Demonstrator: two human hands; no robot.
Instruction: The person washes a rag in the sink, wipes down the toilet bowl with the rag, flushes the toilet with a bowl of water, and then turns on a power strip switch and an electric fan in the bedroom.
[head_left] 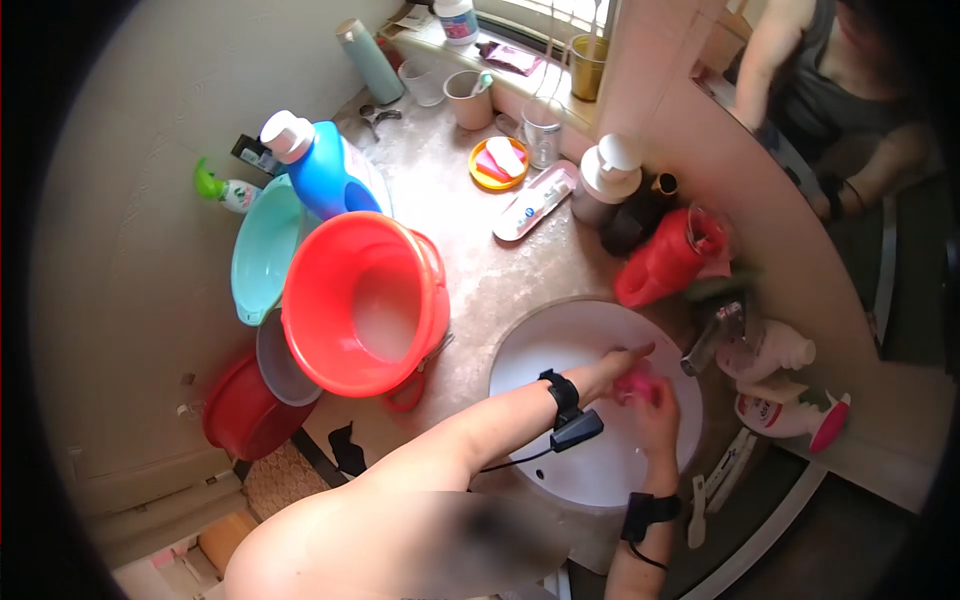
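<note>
Both hands are over the white sink basin (540, 440). A small bright pink item (632, 384), blurred and partly hidden by fingers, is between them. My left hand (612, 370) comes in from the left and grips the item's upper side, with some fingers reaching past it toward the faucet. Below and to the right, my right hand (656, 412) has its fingers closed on the same item. A black strap with a small device is on each wrist. The metal faucet (715, 338) stands just right of the hands.
Left of the basin are a red bucket (375, 300), a teal basin (265, 250) and a blue detergent bottle (325, 170). Behind it are an orange soap dish (498, 163) and a pump bottle (607, 175). At right lie a red container (665, 260) and a spray bottle (780, 415). A mirror reflects a person.
</note>
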